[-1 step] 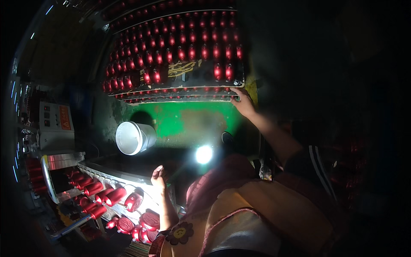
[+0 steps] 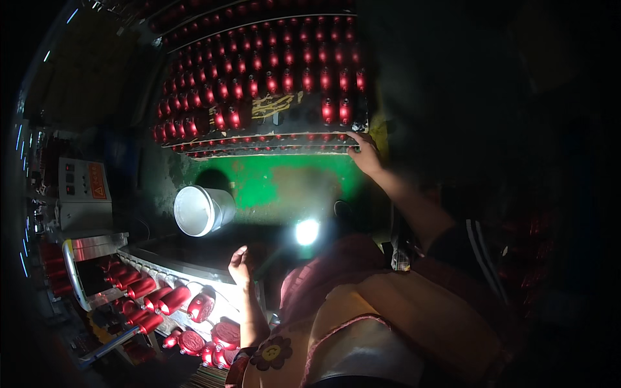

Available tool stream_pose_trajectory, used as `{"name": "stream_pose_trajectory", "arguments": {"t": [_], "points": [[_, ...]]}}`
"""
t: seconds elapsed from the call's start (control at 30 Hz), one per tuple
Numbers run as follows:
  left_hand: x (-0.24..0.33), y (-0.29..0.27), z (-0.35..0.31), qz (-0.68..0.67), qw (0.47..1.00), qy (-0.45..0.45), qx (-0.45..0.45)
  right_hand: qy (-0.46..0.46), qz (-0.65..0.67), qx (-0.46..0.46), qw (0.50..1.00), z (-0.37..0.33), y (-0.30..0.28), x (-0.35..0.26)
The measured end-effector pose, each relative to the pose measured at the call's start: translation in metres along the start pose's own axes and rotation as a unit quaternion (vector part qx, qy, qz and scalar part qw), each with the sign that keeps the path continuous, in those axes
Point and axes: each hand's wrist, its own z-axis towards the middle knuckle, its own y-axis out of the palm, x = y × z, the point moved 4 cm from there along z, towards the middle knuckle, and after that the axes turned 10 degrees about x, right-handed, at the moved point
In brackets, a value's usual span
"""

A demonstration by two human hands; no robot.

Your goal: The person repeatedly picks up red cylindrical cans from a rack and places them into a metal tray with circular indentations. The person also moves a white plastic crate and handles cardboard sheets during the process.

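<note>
My right hand (image 2: pixel 366 155) is at the near right corner of a stack of dark trays. Its fingers and thumb are closed around the edge of the top tray (image 2: pixel 304 119). Upright red metallic cylinders (image 2: pixel 328 110) stand in rows across that tray, with a bare, yellow-scuffed patch at its near side. Another tray with red cylinders shows just beneath it. Held low, my left hand (image 2: pixel 239 265) has its fingers curled together, with nothing visible in them. It is beside a brightly lit, pale conveyor-like edge that carries red cylinders (image 2: pixel 174 299).
A white bucket (image 2: pixel 197 211) stands on the green, worn floor (image 2: pixel 259 181) ahead of me. At the left are a grey control box (image 2: pixel 84 184) and a metal frame with a bent rail (image 2: pixel 74 271). Round red pieces (image 2: pixel 226 335) lie near my left forearm.
The view has shifted very slightly. Both hands keep nearly the same places and poses.
</note>
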Motion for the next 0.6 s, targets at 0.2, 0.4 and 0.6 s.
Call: {"name": "stream_pose_trajectory", "arguments": {"t": [0.2,0.4,0.6], "points": [[0.065,0.259,0.07,0.215,0.944,0.2,-0.15,0.061,-0.165,0.034,0.984,0.097,0.065,0.113],[0.052,0.511,0.111,0.353,0.776,0.448,-0.27,0.102,-0.234,-0.051,0.966,0.139,0.086,0.138],[0.063,0.603,0.122,0.318,0.767,0.506,-0.232,0.106,-0.3,-0.067,0.946,0.175,0.097,0.139]]}}
